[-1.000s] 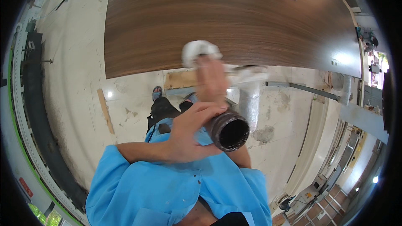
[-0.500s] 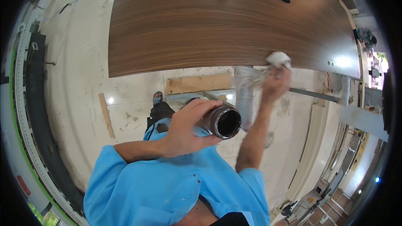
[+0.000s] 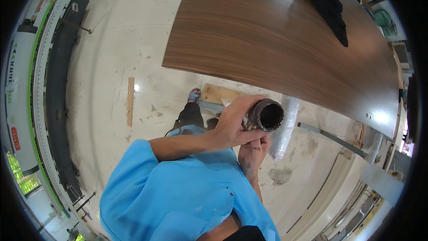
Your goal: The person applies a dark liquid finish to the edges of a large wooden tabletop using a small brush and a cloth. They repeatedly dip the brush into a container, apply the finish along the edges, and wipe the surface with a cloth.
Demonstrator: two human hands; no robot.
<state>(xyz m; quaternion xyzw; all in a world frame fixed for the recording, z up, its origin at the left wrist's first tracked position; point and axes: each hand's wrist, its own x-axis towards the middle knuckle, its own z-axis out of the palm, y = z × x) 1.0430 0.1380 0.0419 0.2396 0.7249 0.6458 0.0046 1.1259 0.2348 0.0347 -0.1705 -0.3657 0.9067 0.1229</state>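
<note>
My left hand [image 3: 232,122] is wrapped around a dark jar [image 3: 259,117], its thumb along the near side and fingers over the far side. The jar lies tilted with its round open mouth facing up and right. Dark brown residue coats its rim, and the inside looks dark. Just below the jar, my right hand [image 3: 253,154] is closed, its bent fingers pressed up near the jar's underside. What those fingers hold, if anything, is hidden. Beyond both hands stretches a large brown wood-grain panel [image 3: 249,35], and neither hand touches it.
A black cloth [image 3: 325,6] lies on the panel's far right part. Beneath the panel's near edge are a plastic-wrapped roll [image 3: 284,127] and a cardboard piece [image 3: 218,93]. A thin wooden strip [image 3: 130,101] rests on the tiled floor; a long machine [image 3: 58,89] runs along the left.
My right hand has come back from the panel's near edge, where it held a white cloth, to beneath the jar. The view has turned, so the panel now sits farther right and slanted.
</note>
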